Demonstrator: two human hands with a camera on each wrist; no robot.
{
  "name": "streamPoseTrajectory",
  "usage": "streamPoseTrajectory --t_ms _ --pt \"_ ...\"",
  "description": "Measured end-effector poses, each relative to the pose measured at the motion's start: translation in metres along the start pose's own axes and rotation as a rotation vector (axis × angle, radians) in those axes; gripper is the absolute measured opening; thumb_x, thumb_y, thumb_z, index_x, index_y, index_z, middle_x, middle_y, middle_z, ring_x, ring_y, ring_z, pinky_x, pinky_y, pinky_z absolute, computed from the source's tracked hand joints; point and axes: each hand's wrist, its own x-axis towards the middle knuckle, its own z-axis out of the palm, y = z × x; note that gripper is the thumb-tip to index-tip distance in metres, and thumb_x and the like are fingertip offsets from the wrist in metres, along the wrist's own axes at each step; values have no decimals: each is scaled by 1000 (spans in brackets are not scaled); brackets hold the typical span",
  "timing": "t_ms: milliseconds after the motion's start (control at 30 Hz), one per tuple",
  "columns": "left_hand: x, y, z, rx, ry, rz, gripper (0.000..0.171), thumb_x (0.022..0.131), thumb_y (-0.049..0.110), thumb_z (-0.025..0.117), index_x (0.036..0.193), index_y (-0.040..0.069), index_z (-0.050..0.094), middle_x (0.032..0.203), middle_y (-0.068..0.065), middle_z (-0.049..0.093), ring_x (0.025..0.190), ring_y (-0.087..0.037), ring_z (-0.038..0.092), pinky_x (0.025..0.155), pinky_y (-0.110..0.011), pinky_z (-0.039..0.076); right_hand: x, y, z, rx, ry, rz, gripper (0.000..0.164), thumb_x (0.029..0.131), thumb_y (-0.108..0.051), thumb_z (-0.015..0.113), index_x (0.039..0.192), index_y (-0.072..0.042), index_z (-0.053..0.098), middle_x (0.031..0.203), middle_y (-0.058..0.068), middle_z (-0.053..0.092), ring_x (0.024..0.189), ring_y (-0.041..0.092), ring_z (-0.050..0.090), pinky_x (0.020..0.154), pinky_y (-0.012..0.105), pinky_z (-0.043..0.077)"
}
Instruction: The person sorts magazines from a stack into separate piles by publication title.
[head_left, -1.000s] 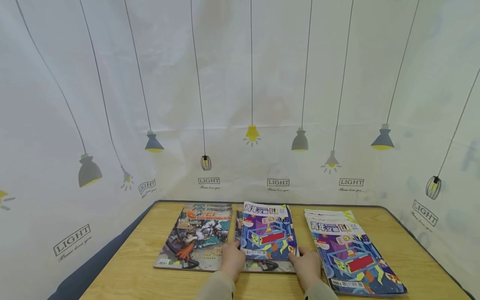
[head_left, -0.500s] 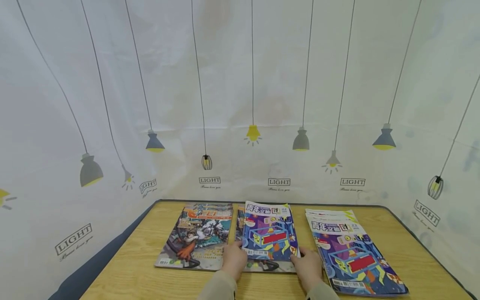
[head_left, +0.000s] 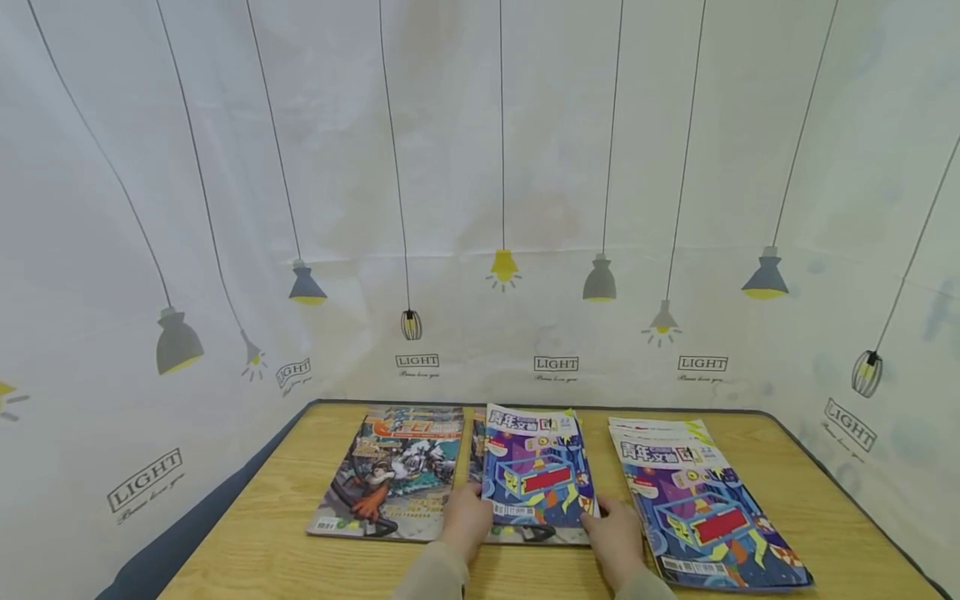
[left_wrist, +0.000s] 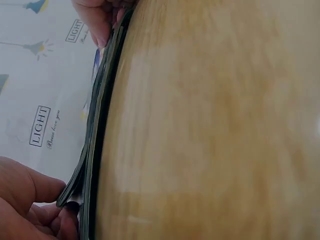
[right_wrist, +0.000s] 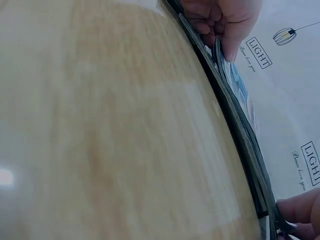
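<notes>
A purple and blue magazine (head_left: pixel 536 467) lies over the middle stack of grey-toned magazines (head_left: pixel 517 532), whose front edge shows below it. My left hand (head_left: pixel 467 517) pinches its near left corner, thumb on top and fingers beneath. At the near right corner, my right hand (head_left: pixel 615 537) pinches it likewise. The left wrist view shows the raised corner between thumb and fingers of the left hand (left_wrist: pixel 25 200), with a gap above the stack. In the right wrist view, the right hand (right_wrist: pixel 305 212) grips the opposite end.
Left of the hands lies another grey-toned magazine stack (head_left: pixel 401 475). A slanted stack of purple magazines (head_left: pixel 712 517) sits close to the right hand. The wooden table (head_left: pixel 247 550) ends at a white backdrop (head_left: pixel 480 183) printed with lamps, standing behind and along both sides.
Both hands keep their pinch on the purple magazine, in nearly the same place. Its near edge has come very slightly closer. The head view sways a little.
</notes>
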Motion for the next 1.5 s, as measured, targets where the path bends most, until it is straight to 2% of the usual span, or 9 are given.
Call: streamPoseTrajectory --t_ms 233,333,467,567,633,767,933,1300,1500 --pt "-8 -8 -15 52 -53 56 35 85 2 53 117 -10 61 116 -23 62 111 -40 55 95 -55 43 -11 1 -2 -25 -8 -74 41 77 -4 70 112 15 62 117 34 54 112 47 47 100 58 34" --pt "-11 -10 -19 74 -58 57 33 86 5 55 116 -7 63 113 -20 64 109 -38 57 94 -54 44 -15 1 -4 -41 -22 -58 41 76 -5 71 111 14 63 117 33 53 113 47 46 101 59 34" --pt "-17 -15 -21 -6 -106 46 36 88 6 54 121 -7 60 92 -14 65 76 -27 63 67 -42 55 -19 -1 -6 -74 -58 14 46 79 -9 72 118 11 61 121 34 49 116 47 42 102 60 30" --pt "-22 -21 -21 -116 -155 40 41 88 4 53 127 -10 54 76 -10 61 54 -18 57 46 -30 49 -21 0 -9 -109 -79 47 49 78 -12 74 120 9 61 123 35 47 116 49 41 102 62 30" --pt "-25 -23 -21 -157 -172 42 44 88 2 52 130 -12 50 76 -10 60 50 -16 55 42 -27 47 -23 1 -12 -135 -100 55 50 77 -15 76 120 8 62 124 36 47 116 49 41 101 63 31" --pt "-29 -27 -23 -171 -202 3 51 89 3 52 137 -11 44 80 -10 61 52 -15 55 44 -26 47 -25 2 -16 -166 -168 69 52 78 -19 77 121 5 63 125 32 53 115 46 48 98 60 37" --pt "-35 -30 -25 -169 -235 -41 54 89 3 53 139 -11 40 81 -9 60 52 -14 54 45 -26 47 -29 3 -21 -197 -231 79 50 79 -22 75 118 7 64 111 23 65 102 37 58 90 54 46" --pt "-44 -38 -28 -211 -263 -21 55 91 7 57 140 -11 39 87 -9 65 56 -16 60 51 -30 54 -37 7 -20 -103 -187 99 50 78 -17 76 119 10 62 98 16 68 89 26 60 83 49 47" --pt "-41 -43 -26 -271 -270 -40 57 92 9 58 142 -10 37 77 -8 62 59 -17 63 55 -31 55 -34 9 -19 -47 -165 131 49 78 -15 76 118 9 62 93 13 67 86 25 59 78 43 48"
